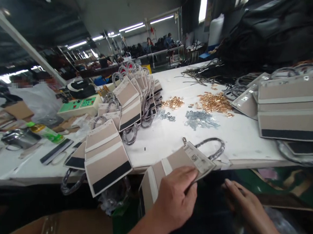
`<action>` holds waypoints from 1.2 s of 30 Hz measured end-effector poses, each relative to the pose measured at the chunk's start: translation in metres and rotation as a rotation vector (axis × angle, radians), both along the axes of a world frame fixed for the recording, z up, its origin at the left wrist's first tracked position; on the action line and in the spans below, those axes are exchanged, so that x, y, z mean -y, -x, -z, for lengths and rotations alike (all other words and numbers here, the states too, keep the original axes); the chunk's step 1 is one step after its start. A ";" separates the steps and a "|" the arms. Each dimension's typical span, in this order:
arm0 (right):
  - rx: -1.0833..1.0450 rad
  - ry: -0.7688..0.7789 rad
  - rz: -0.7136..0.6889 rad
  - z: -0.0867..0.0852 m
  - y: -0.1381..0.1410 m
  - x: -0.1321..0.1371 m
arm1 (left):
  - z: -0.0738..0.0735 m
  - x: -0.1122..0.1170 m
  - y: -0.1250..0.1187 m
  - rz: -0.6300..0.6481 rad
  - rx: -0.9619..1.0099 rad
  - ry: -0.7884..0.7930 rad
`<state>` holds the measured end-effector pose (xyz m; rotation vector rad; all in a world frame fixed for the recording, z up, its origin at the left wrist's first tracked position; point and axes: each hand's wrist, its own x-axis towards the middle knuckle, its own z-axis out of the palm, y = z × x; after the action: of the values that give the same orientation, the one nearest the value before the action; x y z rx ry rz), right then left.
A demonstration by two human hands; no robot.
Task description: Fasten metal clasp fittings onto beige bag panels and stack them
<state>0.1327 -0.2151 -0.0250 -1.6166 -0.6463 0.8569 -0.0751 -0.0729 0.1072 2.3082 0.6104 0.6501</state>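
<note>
Left hand: the left hand (176, 197) grips the beige panel (176, 160) near one end, thumb below and fingers on top.
Right hand: the right hand (244, 203) is just off that end, fingers curled; blurred, so I cannot tell whether it holds anything.
Beige panel: under the left hand, slanting across the front edge of the white table (245, 143); its plastic-wrapped handle (222, 146) loops onto the tabletop.
Metal pieces: loose gold pieces (215, 102) and silver pieces (201, 119) lie in heaps beyond the panel.
Panel stacks: similar panels with handles in a left stack (130, 101) and a right stack (291, 105).
Bottle: the green-labelled bottle (47, 132) lies tilted at far left, yellowish inside, beside a metal pot (20, 138), contents unclear.
Cardboard box: the cardboard box (84, 229) sits below the table at left, its inside unclear.
</note>
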 end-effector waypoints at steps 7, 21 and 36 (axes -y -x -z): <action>0.029 -0.192 -0.058 -0.100 0.016 -0.055 | -0.096 0.012 0.044 -0.444 0.572 0.969; 0.292 -0.490 0.018 -0.213 0.016 -0.072 | -0.116 0.010 0.047 -0.320 0.701 0.889; 0.405 -0.362 0.131 -0.196 -0.005 -0.078 | -0.083 -0.006 0.017 -0.446 0.792 0.753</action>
<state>0.1375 -0.1370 0.1708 -1.4869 -0.9093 0.2910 -0.0919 -0.0672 0.1899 1.0907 0.7930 1.1993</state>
